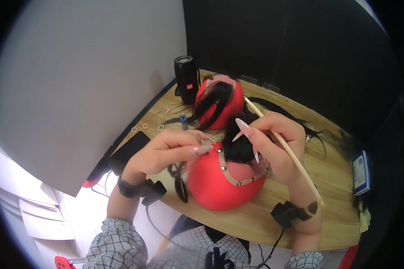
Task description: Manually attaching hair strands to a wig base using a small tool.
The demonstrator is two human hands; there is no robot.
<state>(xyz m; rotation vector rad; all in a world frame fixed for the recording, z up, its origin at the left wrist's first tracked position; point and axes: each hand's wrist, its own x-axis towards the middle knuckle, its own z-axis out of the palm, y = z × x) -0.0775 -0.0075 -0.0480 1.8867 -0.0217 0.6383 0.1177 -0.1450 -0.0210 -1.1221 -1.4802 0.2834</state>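
Note:
A round red head form stands at the near middle of the table. Pink mesh with a tan edge band is pinned to it with several silver pins, and black hair rises from the mesh. My left hand is at the form's upper left, thumb and fingers pinched by the band's end; a thin tan tip shows there, too small to name. Over the hair's right side, my right hand grips a long pale wooden stick, slanting from upper left down past the wrist. The long-nailed fingers point toward the hair.
Behind stands a second red head form with mesh and black hair, beside a black cylindrical speaker. A small blue cylinder, pale rings and a dark flat panel lie left. A blue-white box is at the right edge.

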